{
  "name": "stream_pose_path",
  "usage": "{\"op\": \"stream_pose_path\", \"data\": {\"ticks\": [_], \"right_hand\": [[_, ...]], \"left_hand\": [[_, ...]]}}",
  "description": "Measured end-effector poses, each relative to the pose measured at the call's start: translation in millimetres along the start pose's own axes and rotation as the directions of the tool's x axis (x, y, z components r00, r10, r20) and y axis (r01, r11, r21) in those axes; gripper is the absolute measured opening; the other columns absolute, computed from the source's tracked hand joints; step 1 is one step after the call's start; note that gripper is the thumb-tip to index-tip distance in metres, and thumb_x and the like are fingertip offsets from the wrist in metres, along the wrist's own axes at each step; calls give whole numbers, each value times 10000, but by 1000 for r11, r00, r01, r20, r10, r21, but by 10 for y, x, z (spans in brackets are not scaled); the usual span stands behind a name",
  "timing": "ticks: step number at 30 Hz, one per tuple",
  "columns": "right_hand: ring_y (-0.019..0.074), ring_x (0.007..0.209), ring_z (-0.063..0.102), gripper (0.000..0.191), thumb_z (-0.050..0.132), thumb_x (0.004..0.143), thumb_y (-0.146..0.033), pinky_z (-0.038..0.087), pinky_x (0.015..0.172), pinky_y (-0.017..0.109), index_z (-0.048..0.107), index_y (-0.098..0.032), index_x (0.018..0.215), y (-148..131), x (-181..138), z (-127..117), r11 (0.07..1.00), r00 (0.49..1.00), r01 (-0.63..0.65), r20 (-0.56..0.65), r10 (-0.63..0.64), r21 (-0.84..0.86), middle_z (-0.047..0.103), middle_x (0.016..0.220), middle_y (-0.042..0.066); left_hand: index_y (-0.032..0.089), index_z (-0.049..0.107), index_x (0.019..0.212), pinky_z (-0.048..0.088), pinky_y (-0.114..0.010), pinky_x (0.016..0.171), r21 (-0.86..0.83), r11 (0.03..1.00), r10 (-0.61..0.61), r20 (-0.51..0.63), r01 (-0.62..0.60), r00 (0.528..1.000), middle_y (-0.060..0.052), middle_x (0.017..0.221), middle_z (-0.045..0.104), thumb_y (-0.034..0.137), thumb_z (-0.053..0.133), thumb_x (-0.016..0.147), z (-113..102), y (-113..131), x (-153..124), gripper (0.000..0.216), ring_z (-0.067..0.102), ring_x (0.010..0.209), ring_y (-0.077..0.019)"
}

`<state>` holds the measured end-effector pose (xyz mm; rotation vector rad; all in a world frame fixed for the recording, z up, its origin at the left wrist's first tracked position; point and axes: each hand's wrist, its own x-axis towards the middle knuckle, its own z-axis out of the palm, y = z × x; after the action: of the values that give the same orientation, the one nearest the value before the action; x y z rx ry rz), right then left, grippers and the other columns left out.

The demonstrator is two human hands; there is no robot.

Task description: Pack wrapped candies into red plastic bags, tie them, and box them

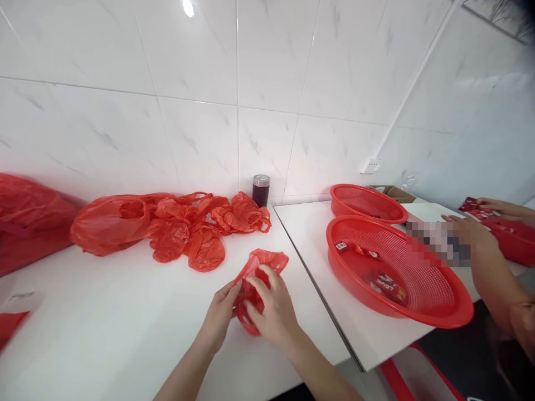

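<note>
A crumpled red plastic bag (267, 259) is between my hands, just above the white table. My left hand (218, 314) is closed on the near left side of the bag, thumb against the plastic. My right hand (276, 306) reaches over the bag from the right, its fingers bent and spread apart at the plastic. What lies inside the bag, if anything, I cannot make out. Beyond my hands lies a loose heap of red plastic bags (171, 223), some bunched up and some puffed out.
A dark tumbler (261, 191) stands by the tiled wall. On the right, a large red basket (343, 284) holds several small red packets (388, 287), with another red basket (368, 201) behind. A co-worker's hands (480, 239) work beyond it. A seam divides the two tables.
</note>
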<state>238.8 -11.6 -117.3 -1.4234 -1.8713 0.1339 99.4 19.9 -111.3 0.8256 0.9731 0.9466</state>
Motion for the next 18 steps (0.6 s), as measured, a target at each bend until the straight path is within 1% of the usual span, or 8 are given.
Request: {"op": "stream_pose_path", "data": {"ticks": [3, 5, 8, 10, 12, 14, 16, 18], "right_hand": [[305, 995, 598, 575, 662, 762, -181, 387, 927, 514, 533, -255, 1317, 290, 44, -9, 965, 959, -93, 240, 153, -243, 627, 1127, 125], [310, 916, 618, 577, 702, 766, -283, 384, 889, 515, 552, -250, 1322, 458, 42, -148, 935, 911, -148, 323, 255, -322, 672, 978, 110], [284, 840, 624, 602, 738, 714, -510, 433, 809, 451, 621, -274, 1255, 548, 25, -513, 947, 845, -243, 433, 314, -212, 675, 920, 86], [244, 860, 623, 540, 691, 739, -586, 463, 782, 385, 652, -312, 1202, 470, 47, -758, 962, 866, -270, 425, 263, -46, 659, 973, 63], [227, 1013, 591, 395, 623, 819, -564, 459, 858, 362, 683, -326, 1127, 307, 107, -895, 979, 948, -201, 260, 184, 41, 617, 1115, 60], [252, 1232, 463, 270, 602, 861, -502, 384, 1002, 405, 716, -316, 1021, 133, 191, -871, 999, 990, -44, 134, 45, -4, 513, 1317, 54], [314, 1348, 322, 205, 650, 836, -454, 293, 1075, 481, 732, -296, 938, 41, 272, -708, 988, 965, 126, 242, -102, -85, 383, 1459, 29], [341, 1305, 379, 218, 680, 813, -370, 328, 1035, 500, 711, -286, 1011, 75, 322, -497, 971, 870, 204, 478, -122, -123, 427, 1427, 62]], "left_hand": [[168, 660, 923, 556, -288, 743, -273, 962, -52, -118, 18, 992, -43, 839, 726, 327, 492, 933, -113, 111, 28, 231, 676, 718, -148], [202, 636, 898, 554, -235, 702, -317, 948, -66, -212, -5, 975, 0, 802, 720, 288, 430, 960, -248, 215, 57, 232, 665, 666, -105], [215, 634, 898, 526, -185, 589, -265, 964, -60, -261, -11, 963, 31, 759, 712, 291, 519, 926, -388, 314, 66, 141, 642, 594, -85], [216, 651, 948, 510, -192, 551, -217, 976, -56, -258, -2, 965, 14, 813, 730, 311, 605, 879, -377, 319, 41, 126, 659, 616, -107], [223, 657, 1033, 519, -222, 572, -152, 987, -77, -194, 47, 978, -19, 889, 746, 335, 673, 831, -291, 306, 4, 231, 689, 689, -154], [219, 652, 1098, 540, -271, 648, -33, 991, -132, -34, 131, 991, -56, 938, 748, 359, 704, 801, -183, 311, -30, 332, 705, 776, -207], [197, 652, 1110, 541, -321, 754, 123, 978, -188, 168, 169, 968, -85, 977, 741, 396, 677, 814, -114, 347, -43, 358, 700, 874, -245], [178, 647, 1108, 526, -345, 816, 272, 955, -201, 303, 117, 932, -100, 1019, 725, 415, 644, 827, -125, 391, -22, 368, 681, 949, -267]]}}
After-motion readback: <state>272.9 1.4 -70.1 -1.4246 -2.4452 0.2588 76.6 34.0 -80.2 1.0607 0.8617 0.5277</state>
